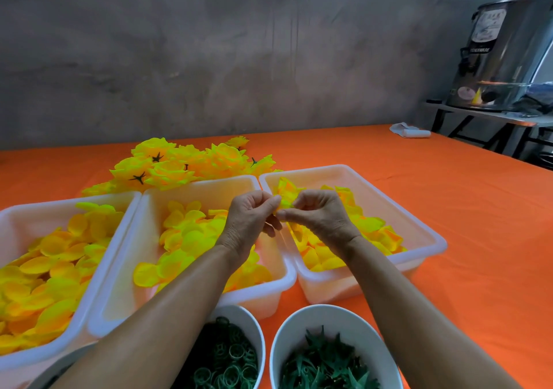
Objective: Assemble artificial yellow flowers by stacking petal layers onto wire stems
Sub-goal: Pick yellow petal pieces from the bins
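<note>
Orange table [449, 209]: three tubs, two bowls.

bare orange cloth [449, 209] right, trays [431, 239] and bowls [335, 311] crowding front

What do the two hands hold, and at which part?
Both hands pinch one small yellow petal piece at its lower edge, between thumb and fingers.

Dim, soft light; wide-angle bending at edges, slight blur throughout.
</note>
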`<state>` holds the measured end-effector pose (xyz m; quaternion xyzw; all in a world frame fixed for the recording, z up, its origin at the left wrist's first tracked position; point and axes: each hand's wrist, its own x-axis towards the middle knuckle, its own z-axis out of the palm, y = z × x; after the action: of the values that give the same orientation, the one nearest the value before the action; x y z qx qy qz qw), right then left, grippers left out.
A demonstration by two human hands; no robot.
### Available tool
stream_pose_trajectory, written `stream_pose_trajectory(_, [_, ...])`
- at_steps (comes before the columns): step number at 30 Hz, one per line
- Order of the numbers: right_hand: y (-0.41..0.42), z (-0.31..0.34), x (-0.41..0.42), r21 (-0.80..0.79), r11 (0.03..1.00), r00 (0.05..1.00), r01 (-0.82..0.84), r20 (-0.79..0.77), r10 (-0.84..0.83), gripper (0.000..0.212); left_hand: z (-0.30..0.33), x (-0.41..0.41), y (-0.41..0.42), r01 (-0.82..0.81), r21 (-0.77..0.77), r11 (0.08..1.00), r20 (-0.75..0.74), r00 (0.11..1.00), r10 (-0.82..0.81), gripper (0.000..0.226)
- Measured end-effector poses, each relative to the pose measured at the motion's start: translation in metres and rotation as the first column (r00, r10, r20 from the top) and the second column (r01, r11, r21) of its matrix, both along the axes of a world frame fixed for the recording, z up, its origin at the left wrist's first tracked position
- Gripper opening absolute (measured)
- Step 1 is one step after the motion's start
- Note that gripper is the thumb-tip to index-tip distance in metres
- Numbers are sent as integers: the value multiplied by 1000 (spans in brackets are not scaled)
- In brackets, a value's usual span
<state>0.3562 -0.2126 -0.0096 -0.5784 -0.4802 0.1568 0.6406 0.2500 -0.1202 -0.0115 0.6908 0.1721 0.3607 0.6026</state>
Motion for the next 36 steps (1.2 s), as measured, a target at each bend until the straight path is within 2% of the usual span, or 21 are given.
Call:
stream_pose_trajectory(3, [0,1,6,21,988,985,152,-81,-150,25,-1,1,1,-11,-18,1000,16,1000,12,10])
stream_pose_trajectory(6, [0,1,14,9,960,943,280,-188,-274,7,-2,1,1,-50,3,999,2,999,50,4])
stream_pose_trajectory(9, [-1,0,19,2,960,912,279,-315,-264,7,-3,2,3,-98,20,995,8,995,98,21])
stream_pose_trajectory(12, [-2,0,20,31,954,894,298,-359,-267,16,-3,2,4,-121,23,992,29,992,120,19])
stream_pose_trajectory(16, [-3,0,22,72,927,876,369,-362,-320,19,-3,1,4,-130,22,991,41,991,129,17])
stream_pose_trajectory(20, [-2,1,20,99,930,892,354,-334,-304,26,-3,0,2,-112,55,992,22,994,111,9])
stream_pose_trajectory(25, [-1,-1,15,97,957,933,274,-268,-240,28,-2,0,1,-102,151,983,17,995,100,22])
stream_pose_trajectory(29, [0,-2,16,92,945,930,315,-227,-288,32,-4,1,0,-63,150,987,-35,997,69,32])
stream_pose_trajectory(32, [0,-3,16,68,942,933,327,-183,-311,36,-3,2,-3,-28,207,978,-113,992,52,38])
stream_pose_trajectory(34, [-1,-2,14,48,954,942,297,-177,-284,37,-3,2,-5,-25,256,966,-138,988,62,31])
stream_pose_trajectory(36, [-1,-1,12,47,971,954,235,-204,-221,36,-4,2,-5,-40,319,947,-138,987,88,12])
